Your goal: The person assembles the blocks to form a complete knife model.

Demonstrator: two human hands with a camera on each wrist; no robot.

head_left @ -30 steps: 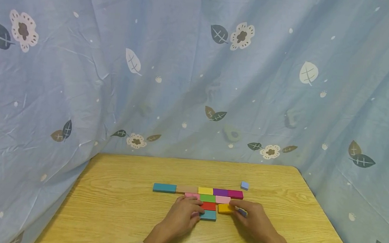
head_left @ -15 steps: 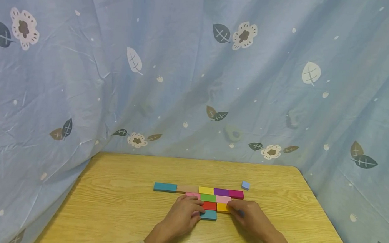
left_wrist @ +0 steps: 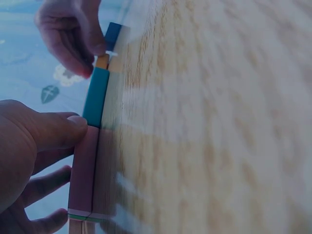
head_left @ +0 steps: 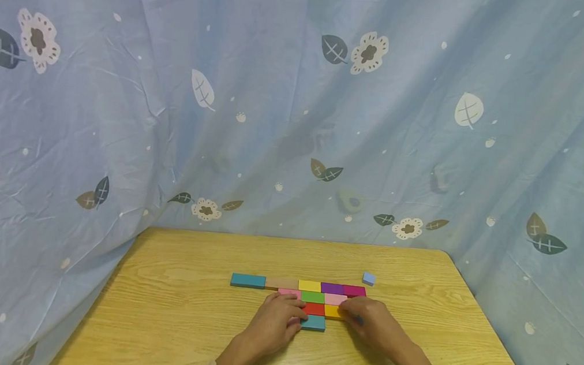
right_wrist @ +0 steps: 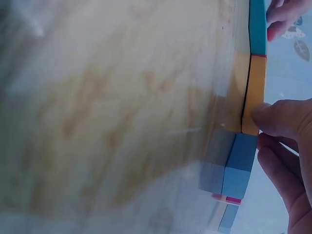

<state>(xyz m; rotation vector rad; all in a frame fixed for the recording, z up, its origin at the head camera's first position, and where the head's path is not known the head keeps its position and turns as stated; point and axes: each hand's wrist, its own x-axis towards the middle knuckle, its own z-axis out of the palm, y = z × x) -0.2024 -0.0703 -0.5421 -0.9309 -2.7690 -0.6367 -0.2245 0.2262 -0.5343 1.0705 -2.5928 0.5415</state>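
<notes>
Flat coloured blocks lie in stepped rows on the table. My left hand rests over the rows' left side. In the left wrist view its thumb touches where a pink block meets a teal block; its other fingers reach past. My right hand pinches an orange block, thumb on its near side, fingertips partly hidden behind. The orange block sits against the right end of a red block. Beside it, partly under the right hand, is a blue block.
The back row holds a teal block, a tan block, a yellow block, a purple block and a magenta block. Behind it lies a small light-blue block. A patterned curtain hangs behind the wooden table.
My right hand has slid the orange block left, closing the gap to the red block. My left hand has stayed in place.
</notes>
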